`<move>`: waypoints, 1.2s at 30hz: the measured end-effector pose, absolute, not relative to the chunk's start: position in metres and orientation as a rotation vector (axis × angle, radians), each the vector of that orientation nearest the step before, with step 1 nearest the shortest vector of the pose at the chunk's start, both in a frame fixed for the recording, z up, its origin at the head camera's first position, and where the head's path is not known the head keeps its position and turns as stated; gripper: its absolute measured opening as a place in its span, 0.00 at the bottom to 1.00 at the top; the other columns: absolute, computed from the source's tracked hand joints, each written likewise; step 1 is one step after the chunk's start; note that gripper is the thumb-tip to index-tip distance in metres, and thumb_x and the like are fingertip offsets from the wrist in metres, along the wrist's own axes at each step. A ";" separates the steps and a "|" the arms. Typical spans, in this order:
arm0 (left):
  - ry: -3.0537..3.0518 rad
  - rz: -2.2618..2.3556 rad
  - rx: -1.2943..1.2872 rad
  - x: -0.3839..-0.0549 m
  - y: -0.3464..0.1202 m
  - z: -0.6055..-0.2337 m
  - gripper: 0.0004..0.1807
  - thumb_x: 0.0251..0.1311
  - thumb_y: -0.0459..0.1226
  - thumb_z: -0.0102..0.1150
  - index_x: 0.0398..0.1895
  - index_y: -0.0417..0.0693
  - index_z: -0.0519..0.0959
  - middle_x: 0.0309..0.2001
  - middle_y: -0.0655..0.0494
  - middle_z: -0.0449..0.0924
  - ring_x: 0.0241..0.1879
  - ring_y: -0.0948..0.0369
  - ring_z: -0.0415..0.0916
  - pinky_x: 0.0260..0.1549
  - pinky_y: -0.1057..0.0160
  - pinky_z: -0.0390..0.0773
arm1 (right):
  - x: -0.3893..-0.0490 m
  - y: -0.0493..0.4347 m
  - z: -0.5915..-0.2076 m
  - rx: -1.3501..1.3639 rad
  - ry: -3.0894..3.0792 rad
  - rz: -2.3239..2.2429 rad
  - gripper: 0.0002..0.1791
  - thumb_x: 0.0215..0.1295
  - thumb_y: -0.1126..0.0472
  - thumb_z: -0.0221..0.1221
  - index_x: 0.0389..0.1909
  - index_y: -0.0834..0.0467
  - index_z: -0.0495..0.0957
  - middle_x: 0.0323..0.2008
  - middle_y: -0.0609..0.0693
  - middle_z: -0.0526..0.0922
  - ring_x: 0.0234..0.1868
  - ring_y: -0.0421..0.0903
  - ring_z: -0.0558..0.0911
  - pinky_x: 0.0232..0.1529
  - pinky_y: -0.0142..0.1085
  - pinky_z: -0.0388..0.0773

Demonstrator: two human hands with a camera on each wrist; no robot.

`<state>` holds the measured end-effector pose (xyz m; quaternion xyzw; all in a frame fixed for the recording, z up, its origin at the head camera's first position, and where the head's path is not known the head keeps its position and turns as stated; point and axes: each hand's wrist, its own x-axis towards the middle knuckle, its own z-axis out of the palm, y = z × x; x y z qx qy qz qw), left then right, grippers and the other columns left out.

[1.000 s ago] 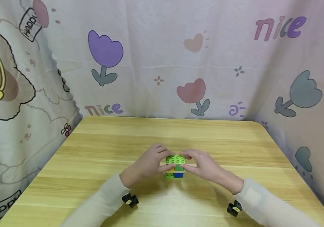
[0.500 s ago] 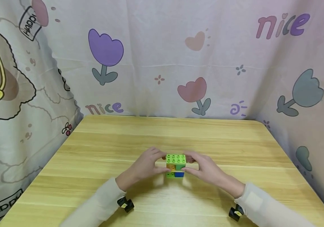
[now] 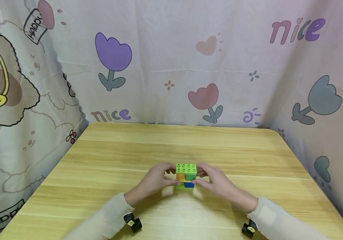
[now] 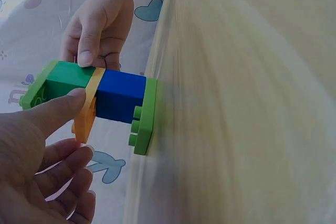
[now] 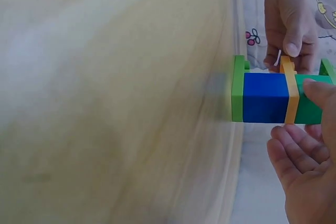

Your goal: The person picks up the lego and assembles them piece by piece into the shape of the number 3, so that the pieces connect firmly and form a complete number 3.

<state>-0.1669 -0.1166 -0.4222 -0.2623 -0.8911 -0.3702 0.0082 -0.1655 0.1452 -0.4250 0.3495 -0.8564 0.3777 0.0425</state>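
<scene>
A stack of toy building bricks stands upright on the wooden table [image 3: 147,140]. From the bottom come a light green plate [image 4: 148,121], a blue brick [image 4: 121,95], an orange plate [image 4: 85,121], a green brick [image 4: 65,77] and a light green plate [image 3: 186,168] on top. My left hand [image 3: 153,178] pinches the orange plate's overhanging end, thumb on its near edge. On the other side my right hand [image 3: 219,181] grips the green brick beside the orange plate, thumb in front and fingers behind. Some fingertips are hidden behind the stack.
A printed cloth [image 3: 159,50] hangs behind the table and along both sides. Small black cameras [image 3: 133,222] sit on both wrists below the pale sleeves. The table's far edge runs in front of the cloth.
Both hands have slid down from the top light green plate to the middle layers, the fingers now lower around the stack. The stack itself stays in place.
</scene>
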 end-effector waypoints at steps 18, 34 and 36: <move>-2.815 -0.876 -0.820 -0.167 -0.114 -0.424 0.18 0.49 0.51 0.74 0.38 0.52 0.83 0.37 0.63 0.81 0.41 0.60 0.72 0.42 0.57 0.73 | -0.162 0.141 -0.430 0.984 -2.703 1.199 0.20 0.66 0.50 0.62 0.53 0.54 0.73 0.44 0.41 0.81 0.43 0.38 0.80 0.48 0.36 0.79; -2.735 -0.603 -0.911 -0.165 -0.112 -0.422 0.19 0.55 0.51 0.69 0.40 0.47 0.83 0.41 0.59 0.82 0.42 0.60 0.73 0.44 0.57 0.75 | -0.162 0.140 -0.428 0.940 -2.676 1.369 0.20 0.67 0.48 0.61 0.53 0.55 0.74 0.45 0.41 0.82 0.44 0.38 0.81 0.50 0.37 0.78; -2.736 -0.626 -0.916 -0.165 -0.112 -0.422 0.19 0.56 0.52 0.68 0.40 0.47 0.83 0.41 0.59 0.82 0.42 0.59 0.74 0.44 0.57 0.75 | -0.162 0.139 -0.428 0.932 -2.661 1.396 0.21 0.67 0.49 0.61 0.55 0.55 0.74 0.44 0.41 0.82 0.44 0.38 0.82 0.49 0.37 0.78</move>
